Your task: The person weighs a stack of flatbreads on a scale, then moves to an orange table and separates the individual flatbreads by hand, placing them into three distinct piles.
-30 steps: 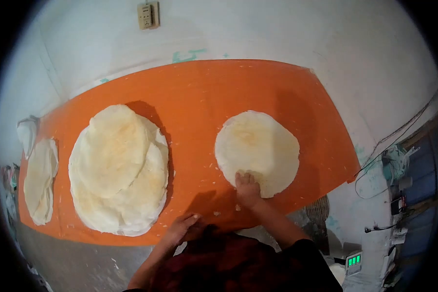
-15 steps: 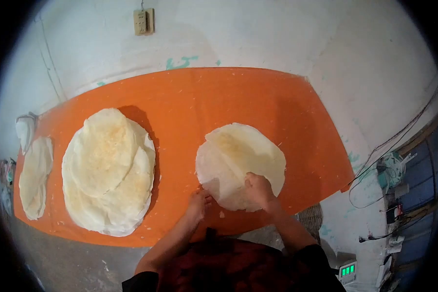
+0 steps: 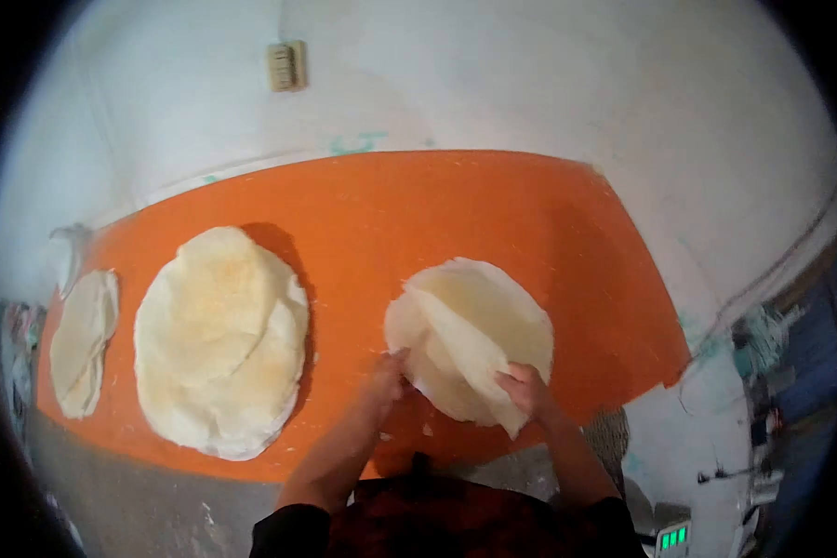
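Note:
A thin round flatbread [image 3: 507,302] lies on the orange tabletop in front of me. Part of a thin sheet on it is folded over into a long pale flap [image 3: 456,344] that slants across its middle. My right hand [image 3: 527,389] is closed on the lower end of this flap, at the near right edge. At the near left edge, my left hand [image 3: 384,379] is closed with its fingertips at the rim, seemingly pinching it; the fingers are partly blurred. Left of both hands rests a large pile of flatbreads [image 3: 219,344], overlapping one another.
A narrow folded flatbread [image 3: 86,344] lies at the left end of the orange table [image 3: 372,209]. A white wall with a socket box [image 3: 286,66] stands behind. At the lower right is a device with a green digital display [image 3: 673,537]. Cables and shelving are farther right.
My right hand has moved right and towards me, drawing the folded sheet's flap along. My left hand stays by the near left rim. The whole view has shifted slightly.

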{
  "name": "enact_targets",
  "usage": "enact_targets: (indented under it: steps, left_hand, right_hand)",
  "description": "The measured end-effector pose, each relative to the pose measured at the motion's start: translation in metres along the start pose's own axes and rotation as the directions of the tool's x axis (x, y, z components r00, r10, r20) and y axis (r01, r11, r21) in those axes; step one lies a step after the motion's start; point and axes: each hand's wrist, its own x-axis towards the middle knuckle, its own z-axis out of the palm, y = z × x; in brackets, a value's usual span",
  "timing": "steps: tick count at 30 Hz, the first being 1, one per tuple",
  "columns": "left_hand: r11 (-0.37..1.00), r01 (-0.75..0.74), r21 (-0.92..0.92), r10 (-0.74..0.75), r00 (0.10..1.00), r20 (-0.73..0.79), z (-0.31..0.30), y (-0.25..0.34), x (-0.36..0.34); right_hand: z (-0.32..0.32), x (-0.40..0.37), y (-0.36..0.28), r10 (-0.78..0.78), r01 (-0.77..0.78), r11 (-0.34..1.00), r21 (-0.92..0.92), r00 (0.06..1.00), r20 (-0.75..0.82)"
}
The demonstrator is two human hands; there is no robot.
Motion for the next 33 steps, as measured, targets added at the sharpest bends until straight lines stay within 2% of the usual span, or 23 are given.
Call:
enact_targets:
  steps: [2,3,4,5,7,8,9,11,13,14,15,16,17,19,20,23,24,26,27,28,30,32,33]
  left_hand:
    - [0.949,-0.071,0.306,0.120,0.982,-0.144,0.036,0.013,-0.027]
    - [0.841,0.049,0.539,0.104,0.963,-0.250,0.016,0.002,0.004]
    - [0.875,0.048,0.481,0.068,0.973,-0.221,0.037,0.025,-0.021]
    - [0.937,-0.068,0.344,0.185,0.929,-0.322,0.050,0.020,-0.008]
    - [0.874,-0.232,0.427,0.320,0.936,-0.146,0.064,0.049,-0.006]
    - [0.840,-0.324,0.435,0.394,0.915,-0.080,0.073,0.070,-0.013]
    - [0.798,-0.414,0.438,0.465,0.885,-0.009,0.084,0.096,-0.027]
    - [0.749,-0.491,0.446,0.497,0.861,0.112,0.101,0.160,-0.076]
    - [0.594,-0.487,0.640,0.578,0.812,0.082,0.102,0.221,-0.139]
    - [0.534,-0.499,0.683,0.665,0.747,0.026,0.076,0.236,-0.128]
    - [0.672,-0.588,0.450,0.650,0.759,0.021,0.066,0.258,-0.160]
    - [0.676,-0.577,0.458,0.663,0.748,-0.036,0.059,0.280,-0.199]
    - [0.670,-0.638,0.378,0.712,0.697,-0.084,0.041,0.294,-0.224]
    - [0.596,-0.656,0.463,0.791,0.577,-0.202,-0.018,0.314,-0.255]
    - [0.606,-0.627,0.490,0.792,0.535,-0.294,-0.049,0.320,-0.271]
    - [0.580,-0.688,0.436,0.802,0.387,-0.456,-0.154,0.310,-0.298]
    - [0.601,-0.786,0.143,0.699,0.430,-0.571,-0.200,0.299,-0.295]
    - [0.610,-0.784,0.116,0.625,0.385,-0.679,-0.275,0.264,-0.291]
    - [0.675,-0.730,0.108,0.499,0.344,-0.795,-0.296,0.248,-0.287]
    - [0.737,-0.676,0.011,0.362,0.380,-0.852,-0.318,0.234,-0.281]
    - [0.678,-0.730,-0.079,0.298,0.372,-0.879,-0.354,0.211,-0.269]
    - [0.689,-0.718,-0.100,0.315,0.421,-0.851,-0.379,0.213,-0.262]
    - [0.697,-0.709,-0.111,0.319,0.445,-0.837,-0.393,0.213,-0.261]
  right_hand:
    - [-0.006,-0.003,-0.015,-0.009,0.005,0.995,0.096,0.999,0.041]
    - [-0.010,-0.003,-0.018,0.009,-0.009,0.987,0.161,1.000,-0.001]
    - [-0.021,-0.003,-0.014,0.036,-0.026,0.974,0.224,0.998,-0.043]
    - [-0.051,0.002,-0.003,0.021,-0.047,0.889,-0.456,0.998,-0.063]
    - [-0.069,-0.002,-0.018,-0.041,-0.040,0.932,-0.361,0.976,-0.213]
    - [-0.076,-0.003,-0.033,-0.068,0.035,0.992,-0.123,0.957,-0.283]
    - [-0.084,-0.003,-0.045,-0.096,0.087,0.995,-0.043,0.939,-0.331]
    - [-0.096,-0.006,-0.066,-0.164,0.167,0.986,-0.028,0.900,-0.403]
    - [-0.104,-0.004,-0.082,-0.222,0.220,0.974,-0.057,0.866,-0.448]
    - [-0.105,-0.003,-0.087,-0.244,0.241,0.968,-0.067,0.848,-0.470]
    - [-0.106,-0.002,-0.091,-0.264,0.258,0.963,-0.081,0.836,-0.481]
    - [-0.107,0.001,-0.094,-0.275,0.262,0.960,-0.095,0.827,-0.490]
    - [-0.120,0.010,-0.083,-0.255,0.214,0.967,-0.141,0.850,-0.461]
    - [-0.093,0.012,-0.113,-0.228,0.214,0.973,-0.085,0.848,-0.478]
    - [-0.079,0.012,-0.126,-0.210,0.210,0.976,-0.057,0.846,-0.489]
    - [-0.052,0.018,-0.147,-0.273,0.281,0.959,-0.044,0.865,-0.422]
    - [-0.043,0.020,-0.155,-0.288,0.286,0.956,-0.066,0.871,-0.398]
    - [-0.026,0.024,-0.175,-0.314,0.291,0.950,-0.118,0.885,-0.344]
    - [-0.023,0.033,-0.178,-0.309,0.273,0.950,-0.154,0.894,-0.325]
    - [-0.023,0.046,-0.176,-0.304,0.256,0.948,-0.189,0.901,-0.308]
    - [-0.012,0.062,-0.191,-0.358,0.265,0.907,-0.328,0.895,-0.266]
    - [0.021,0.076,-0.230,-0.457,0.308,0.797,-0.519,0.870,-0.186]
    - [0.040,0.082,-0.248,-0.532,0.359,0.753,-0.551,0.825,-0.191]
